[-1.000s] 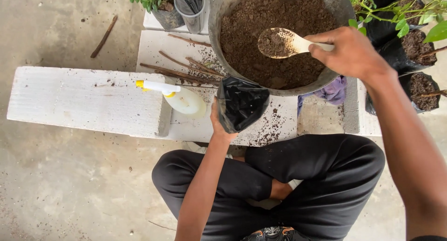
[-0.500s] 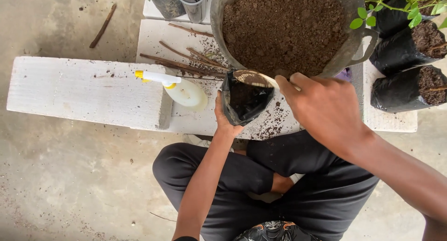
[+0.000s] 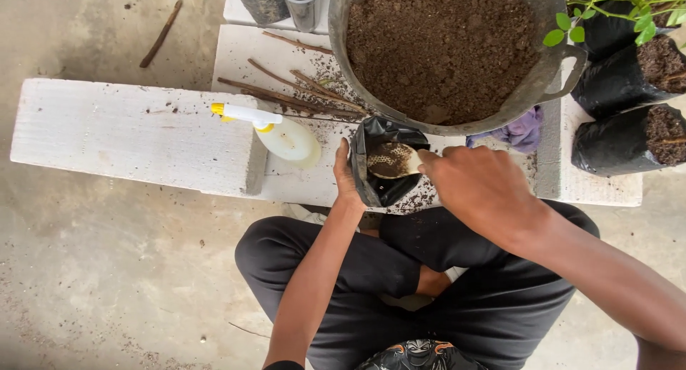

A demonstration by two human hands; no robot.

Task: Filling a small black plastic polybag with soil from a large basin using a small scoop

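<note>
My left hand (image 3: 346,178) grips the side of the black bag (image 3: 386,166) on the white block (image 3: 136,137), while my right hand (image 3: 480,188), closed on the spoon (image 3: 391,160), holds it over the bag's opening.

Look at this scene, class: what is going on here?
A person sits cross-legged at a white block bench. The left hand holds a small black grow bag open, while the right hand tips a pale scoop of soil over its mouth. A large basin of soil stands just behind, a spray bottle lies to the left, and filled bags sit at right.
</note>
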